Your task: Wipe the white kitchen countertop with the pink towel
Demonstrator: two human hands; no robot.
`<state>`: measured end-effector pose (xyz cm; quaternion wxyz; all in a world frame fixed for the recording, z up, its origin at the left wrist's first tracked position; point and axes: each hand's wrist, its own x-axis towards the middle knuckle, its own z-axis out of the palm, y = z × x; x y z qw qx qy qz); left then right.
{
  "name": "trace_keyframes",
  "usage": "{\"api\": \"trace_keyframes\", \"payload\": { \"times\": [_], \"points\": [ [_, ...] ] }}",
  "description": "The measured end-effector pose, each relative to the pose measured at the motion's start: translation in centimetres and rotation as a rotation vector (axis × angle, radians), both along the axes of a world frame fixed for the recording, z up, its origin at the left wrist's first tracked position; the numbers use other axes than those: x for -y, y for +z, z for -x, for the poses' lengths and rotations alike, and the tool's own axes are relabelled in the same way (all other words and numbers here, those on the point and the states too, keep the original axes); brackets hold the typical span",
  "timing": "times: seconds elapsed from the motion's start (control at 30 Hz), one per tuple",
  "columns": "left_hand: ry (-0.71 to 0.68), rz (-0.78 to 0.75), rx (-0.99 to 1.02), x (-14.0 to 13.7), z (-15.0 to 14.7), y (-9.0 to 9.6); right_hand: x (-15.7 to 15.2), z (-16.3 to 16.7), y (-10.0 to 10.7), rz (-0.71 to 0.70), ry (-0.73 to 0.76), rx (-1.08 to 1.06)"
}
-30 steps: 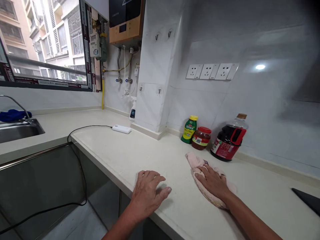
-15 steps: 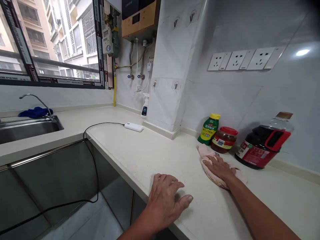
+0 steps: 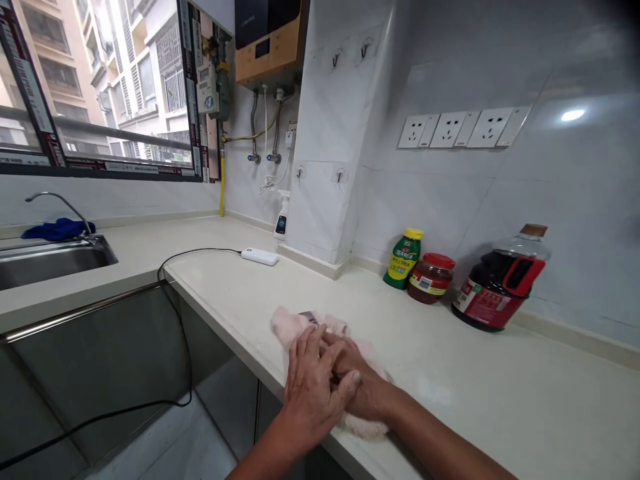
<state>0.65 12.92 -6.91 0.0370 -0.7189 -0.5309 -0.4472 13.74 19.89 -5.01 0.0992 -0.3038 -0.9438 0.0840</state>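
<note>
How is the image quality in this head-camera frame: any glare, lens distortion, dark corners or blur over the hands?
Head view: a lamp glare spot shines on the glossy white wall tiles; daylight through the window is bright but buildings stay readable; wide-angle bending slants the wall edges; the top right corner darkens; the left hand and right hand on the pale pink cloth look sharp.

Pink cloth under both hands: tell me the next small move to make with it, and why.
Probably push the pink cloth away from the edge, toward the wall. Both hands, left hand over right hand, press it flat near the front edge of the counter, and a bare stretch lies ahead before the green bottle and the red-lidded jar.
</note>
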Motion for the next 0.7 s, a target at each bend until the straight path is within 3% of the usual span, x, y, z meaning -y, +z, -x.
{"api": "trace_keyframes", "payload": {
  "times": [0.1, 0.17, 0.5, 0.7],
  "points": [
    [-0.019, 0.023, -0.043, 0.0, 0.1, 0.3, -0.4, 0.4, 0.4, 0.006, 0.217, -0.097],
    [-0.036, 0.019, -0.064, 0.0, 0.2, 0.4, -2.3, -0.7, 0.0, 0.003, 0.17, -0.13],
    [-0.19, 0.049, -0.025, -0.3, 0.0, -0.3, -15.3, -13.1, -2.7, -0.067, -0.637, -0.118],
    [-0.232, 0.023, 0.032, -0.5, -0.1, -0.3, -19.0, -14.1, -2.3, -0.066, -0.929, -0.014]
  ]
}}
